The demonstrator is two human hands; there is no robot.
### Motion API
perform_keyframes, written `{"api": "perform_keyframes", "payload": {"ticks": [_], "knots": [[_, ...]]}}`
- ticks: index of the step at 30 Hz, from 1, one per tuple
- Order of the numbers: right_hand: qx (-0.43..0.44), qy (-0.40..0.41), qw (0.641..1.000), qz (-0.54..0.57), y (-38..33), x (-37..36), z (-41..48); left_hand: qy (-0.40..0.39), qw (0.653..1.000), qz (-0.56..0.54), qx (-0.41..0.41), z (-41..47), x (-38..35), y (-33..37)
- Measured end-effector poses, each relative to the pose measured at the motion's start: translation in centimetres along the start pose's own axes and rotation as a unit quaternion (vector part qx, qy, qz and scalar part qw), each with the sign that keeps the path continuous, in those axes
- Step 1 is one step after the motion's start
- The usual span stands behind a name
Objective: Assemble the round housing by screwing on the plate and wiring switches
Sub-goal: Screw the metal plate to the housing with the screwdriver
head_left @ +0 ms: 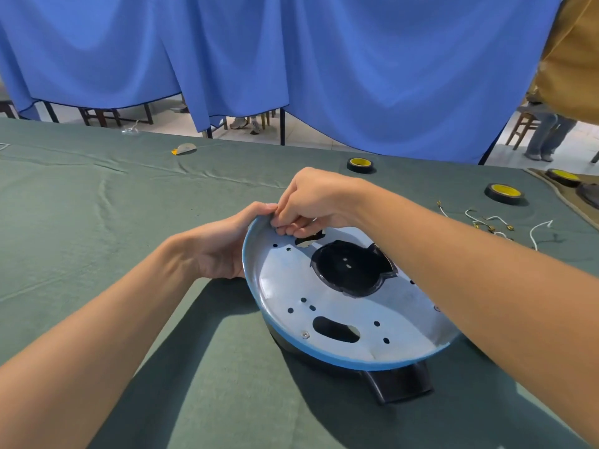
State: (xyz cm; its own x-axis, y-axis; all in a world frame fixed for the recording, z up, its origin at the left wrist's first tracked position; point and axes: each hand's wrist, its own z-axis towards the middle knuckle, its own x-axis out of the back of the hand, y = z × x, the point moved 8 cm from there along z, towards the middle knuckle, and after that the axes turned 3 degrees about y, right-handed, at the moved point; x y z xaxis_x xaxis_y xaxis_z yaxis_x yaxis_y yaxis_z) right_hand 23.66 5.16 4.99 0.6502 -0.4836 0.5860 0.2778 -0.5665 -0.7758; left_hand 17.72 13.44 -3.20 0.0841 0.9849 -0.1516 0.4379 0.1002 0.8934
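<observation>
Left hand (227, 244) beside right hand (311, 199), both curled

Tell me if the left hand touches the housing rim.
Touching: the head view shows the left hand gripping the housing rim at its far-left edge.

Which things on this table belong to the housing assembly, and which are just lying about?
Job in hand:
round housing, gripped at its rim by the left hand; metal plate, right hand curled at its far edge; one screw; white wires.

Lying about:
tape rolls; small grey-and-orange scrap.
</observation>
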Motion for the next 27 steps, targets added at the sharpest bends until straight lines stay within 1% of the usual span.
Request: {"api": "perform_keyframes", "payload": {"ticks": [4, 7, 10, 14, 19, 21, 25, 27], "knots": [[0.020, -0.005, 1.000, 0.004, 0.4, 0.8, 0.9, -0.020, 0.999, 0.019, 0.022, 1.0, 0.2, 0.4], [0.025, -0.032, 0.999, 0.004, 0.3, 1.0, 1.3, -0.036, 0.999, 0.028, 0.023, 1.4, 0.4, 0.6], [0.032, -0.041, 0.999, -0.004, 0.3, 1.2, 1.7, -0.038, 0.998, 0.045, 0.024, 1.8, 0.6, 0.9], [0.023, -0.031, 0.999, 0.018, 1.0, 1.7, 2.3, -0.024, 0.997, 0.066, 0.008, 2.5, 1.3, 1.5], [-0.043, -0.059, 0.996, 0.044, 1.7, 0.8, 2.7, 0.002, 0.996, 0.084, -0.040, 3.0, 1.7, 2.1], [-0.066, -0.058, 0.994, 0.059, 1.9, 0.5, 2.8, 0.006, 0.994, 0.097, -0.054, 3.0, 1.6, 2.4], [-0.057, -0.033, 0.995, 0.079, 2.0, 0.6, 2.8, 0.004, 0.993, 0.104, -0.047, 2.9, 1.8, 2.2], [-0.045, -0.029, 0.993, 0.103, 1.9, 1.0, 2.7, 0.029, 0.992, 0.110, -0.047, 3.1, 2.5, 2.2]]}}
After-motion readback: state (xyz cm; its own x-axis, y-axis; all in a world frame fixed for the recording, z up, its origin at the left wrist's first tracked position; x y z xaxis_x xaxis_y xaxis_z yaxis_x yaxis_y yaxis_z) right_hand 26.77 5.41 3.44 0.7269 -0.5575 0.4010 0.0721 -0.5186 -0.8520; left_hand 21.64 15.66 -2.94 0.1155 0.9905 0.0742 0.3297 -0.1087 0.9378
